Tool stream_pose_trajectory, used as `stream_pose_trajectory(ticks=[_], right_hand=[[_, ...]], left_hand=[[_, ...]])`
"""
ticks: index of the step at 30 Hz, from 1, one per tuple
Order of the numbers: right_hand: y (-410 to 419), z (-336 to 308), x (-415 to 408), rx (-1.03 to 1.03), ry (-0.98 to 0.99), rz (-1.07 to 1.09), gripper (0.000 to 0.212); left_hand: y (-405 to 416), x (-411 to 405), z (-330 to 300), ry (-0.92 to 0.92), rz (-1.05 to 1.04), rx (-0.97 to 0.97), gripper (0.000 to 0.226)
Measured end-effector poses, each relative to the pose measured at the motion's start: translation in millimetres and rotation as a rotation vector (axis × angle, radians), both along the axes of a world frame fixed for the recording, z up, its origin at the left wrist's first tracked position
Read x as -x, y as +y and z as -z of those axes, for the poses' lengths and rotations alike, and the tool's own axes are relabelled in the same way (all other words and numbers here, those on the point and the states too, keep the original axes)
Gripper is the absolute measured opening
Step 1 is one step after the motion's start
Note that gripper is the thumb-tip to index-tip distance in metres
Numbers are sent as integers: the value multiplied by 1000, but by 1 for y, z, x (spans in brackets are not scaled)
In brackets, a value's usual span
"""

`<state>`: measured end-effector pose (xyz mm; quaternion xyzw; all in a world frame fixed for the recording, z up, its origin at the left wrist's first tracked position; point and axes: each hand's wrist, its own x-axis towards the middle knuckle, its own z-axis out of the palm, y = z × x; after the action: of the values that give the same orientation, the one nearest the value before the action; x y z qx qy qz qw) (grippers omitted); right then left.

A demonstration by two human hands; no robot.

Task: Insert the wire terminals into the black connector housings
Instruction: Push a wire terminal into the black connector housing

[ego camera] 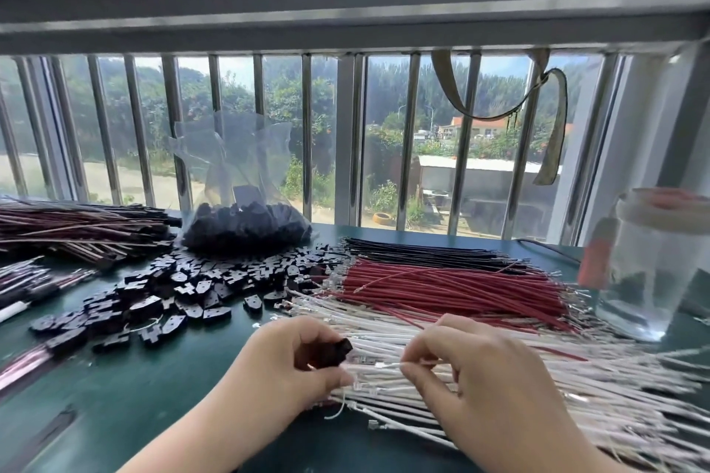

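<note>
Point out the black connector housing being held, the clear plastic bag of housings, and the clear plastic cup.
Black plastic connector housing (335, 351), head view: on its dark body showing past the left-hand fingers.
Clear plastic bag of black housings (246, 225), head view: on its filled lower part.
Clear plastic cup (649, 265), head view: on its side wall.
</note>
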<state>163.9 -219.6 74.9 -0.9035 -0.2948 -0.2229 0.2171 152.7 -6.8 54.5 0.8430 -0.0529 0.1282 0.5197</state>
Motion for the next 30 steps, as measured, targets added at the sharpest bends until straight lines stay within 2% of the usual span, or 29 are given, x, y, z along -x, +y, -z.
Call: stream_pose_trajectory(ticks=[4, 8, 13, 16, 18, 25, 30], right_hand=[[0, 0, 0, 13, 23, -5, 12], [0, 3, 0, 15, 41, -11, 15], [0, 4, -3, -8, 51, -1, 13], [-1, 5, -3, -10, 47, -10, 14], [-3, 5, -3, -15, 55, -17, 13], [-3, 4, -3, -94, 71, -69, 9], [-3, 8, -6, -117, 84, -98, 10]], left_hand=[[-4, 3, -2, -125, 106, -303, 33], [-11, 6, -1, -149, 121, -305, 26], [-12, 8, -3, 8, 159, -23, 38], [-12, 6, -5, 55, 168, 140, 24], [-11, 4, -5, 77, 127, 223, 25], [-9, 0, -1, 108, 67, 254, 42], [-10, 3, -4, 128, 133, 260, 34]])
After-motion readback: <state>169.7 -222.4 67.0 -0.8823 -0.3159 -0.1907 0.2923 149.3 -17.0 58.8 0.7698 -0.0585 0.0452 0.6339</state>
